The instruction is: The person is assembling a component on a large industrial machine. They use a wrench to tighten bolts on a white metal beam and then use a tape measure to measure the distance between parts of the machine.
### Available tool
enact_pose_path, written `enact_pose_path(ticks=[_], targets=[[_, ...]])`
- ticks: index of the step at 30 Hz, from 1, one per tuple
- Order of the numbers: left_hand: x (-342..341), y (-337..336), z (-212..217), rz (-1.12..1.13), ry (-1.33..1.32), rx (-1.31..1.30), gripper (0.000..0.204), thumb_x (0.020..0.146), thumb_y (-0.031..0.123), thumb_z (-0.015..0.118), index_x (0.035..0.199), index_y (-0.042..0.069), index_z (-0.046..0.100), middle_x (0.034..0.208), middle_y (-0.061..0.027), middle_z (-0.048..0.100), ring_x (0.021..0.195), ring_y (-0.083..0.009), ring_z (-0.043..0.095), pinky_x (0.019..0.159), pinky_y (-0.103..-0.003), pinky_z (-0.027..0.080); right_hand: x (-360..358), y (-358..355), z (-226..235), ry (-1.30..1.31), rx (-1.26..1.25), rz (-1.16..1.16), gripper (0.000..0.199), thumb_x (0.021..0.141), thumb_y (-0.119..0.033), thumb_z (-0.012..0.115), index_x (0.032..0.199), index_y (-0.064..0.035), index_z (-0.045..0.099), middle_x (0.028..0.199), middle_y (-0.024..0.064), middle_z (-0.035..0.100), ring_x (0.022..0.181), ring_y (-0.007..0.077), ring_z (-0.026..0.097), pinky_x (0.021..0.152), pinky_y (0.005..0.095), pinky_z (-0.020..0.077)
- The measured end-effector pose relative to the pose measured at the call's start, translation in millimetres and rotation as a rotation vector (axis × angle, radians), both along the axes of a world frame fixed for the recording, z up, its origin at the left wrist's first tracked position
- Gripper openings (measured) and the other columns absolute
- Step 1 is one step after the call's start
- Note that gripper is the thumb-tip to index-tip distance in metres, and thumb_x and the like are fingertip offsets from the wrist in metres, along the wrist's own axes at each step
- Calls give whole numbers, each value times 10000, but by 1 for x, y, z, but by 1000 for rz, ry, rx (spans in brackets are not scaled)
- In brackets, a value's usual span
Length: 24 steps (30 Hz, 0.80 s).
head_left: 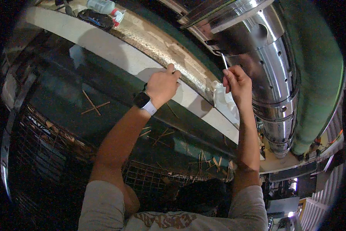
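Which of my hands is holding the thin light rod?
Your right hand: it pinches the thin light rod near the shiny metal cylinder. Your left hand, at the pale ledge, has the watch on its wrist.

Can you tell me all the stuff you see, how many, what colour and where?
Spray bottle: 1, clear with red-and-white top, upper left
Bundle: 1, black, beside bottle
Ledge: 1, whitish, diagonal across middle
Crumpled sheet: 1, white, by ledge
Stepped metal cylinder: 1, silver, right
Long rounded form: 1, green, far right
Sticks: many, brown, below ledge
Thin rod: 1, silvery, in right hand
Smartwatch: 1, dark face, pale strap, left wrist
T-shirt: 1, greyish, bottom
Hands: 2, bare, centre
Dim edges: unclear
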<state>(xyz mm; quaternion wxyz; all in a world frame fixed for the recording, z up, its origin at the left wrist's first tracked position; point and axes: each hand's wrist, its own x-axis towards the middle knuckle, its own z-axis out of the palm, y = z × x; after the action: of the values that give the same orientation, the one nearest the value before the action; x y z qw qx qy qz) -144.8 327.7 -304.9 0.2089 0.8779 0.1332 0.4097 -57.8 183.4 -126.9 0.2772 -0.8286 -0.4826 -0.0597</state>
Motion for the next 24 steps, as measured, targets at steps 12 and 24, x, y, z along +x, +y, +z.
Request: enact_pose_path(ticks=[12, 24], targets=[[0, -3, 2, -27, 72, -22, 317, 771, 255, 604, 1022, 84, 513, 1026, -138, 488, 700, -315, 606, 585, -411, 492, 1, 1, 15, -800, -158, -44, 219, 836, -244, 577, 737, -53, 543, 563, 91, 540, 506, 248, 543, 493, 332, 413], [0, -3, 7, -4, 114, 17, 327, 765, 258, 610, 1022, 82, 513, 1019, -133, 479, 715, -308, 603, 554, -418, 490, -11, 16, -25, 33, -79, 26, 246, 877, -262, 527, 773, -40, 552, 531, 50, 538, 434, 124, 500, 438, 272, 407]])
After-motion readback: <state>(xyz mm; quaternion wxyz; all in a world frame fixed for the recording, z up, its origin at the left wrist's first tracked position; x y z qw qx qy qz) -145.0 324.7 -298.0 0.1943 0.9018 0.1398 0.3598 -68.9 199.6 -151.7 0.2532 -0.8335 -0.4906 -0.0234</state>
